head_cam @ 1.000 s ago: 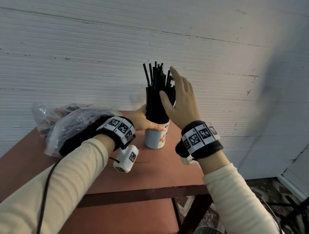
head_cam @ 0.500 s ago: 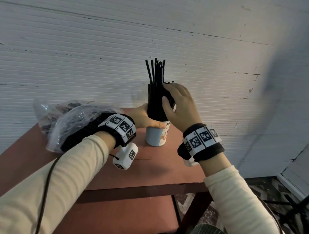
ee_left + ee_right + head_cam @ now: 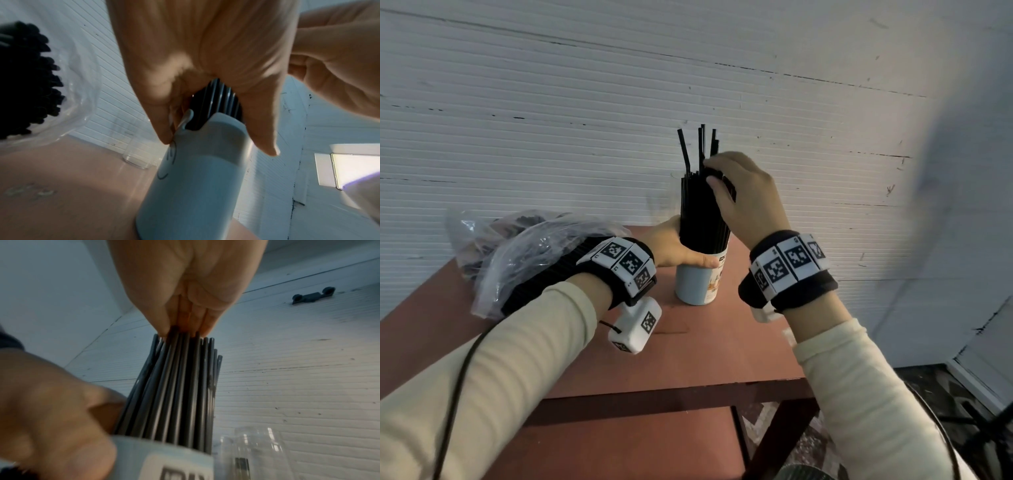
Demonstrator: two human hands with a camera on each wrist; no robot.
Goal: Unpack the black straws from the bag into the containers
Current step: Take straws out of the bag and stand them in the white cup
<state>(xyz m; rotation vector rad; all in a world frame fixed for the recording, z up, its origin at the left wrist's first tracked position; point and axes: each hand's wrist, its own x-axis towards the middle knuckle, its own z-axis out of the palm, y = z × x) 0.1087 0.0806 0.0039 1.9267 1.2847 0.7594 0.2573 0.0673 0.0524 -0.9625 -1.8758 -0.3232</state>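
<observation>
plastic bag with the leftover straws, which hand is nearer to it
Left. The left hand grips the cup just right of the plastic bag; the right hand is farther right, atop the straws.

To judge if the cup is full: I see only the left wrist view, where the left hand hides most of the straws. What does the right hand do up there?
Observer: The right hand grips the black plastic straws near their tops, fingers curled over them, above the pale blue cylindrical cup.
Operator: Are all tops level?
Observer: No. A few straws stand higher than the fingers, on the far side.
</observation>
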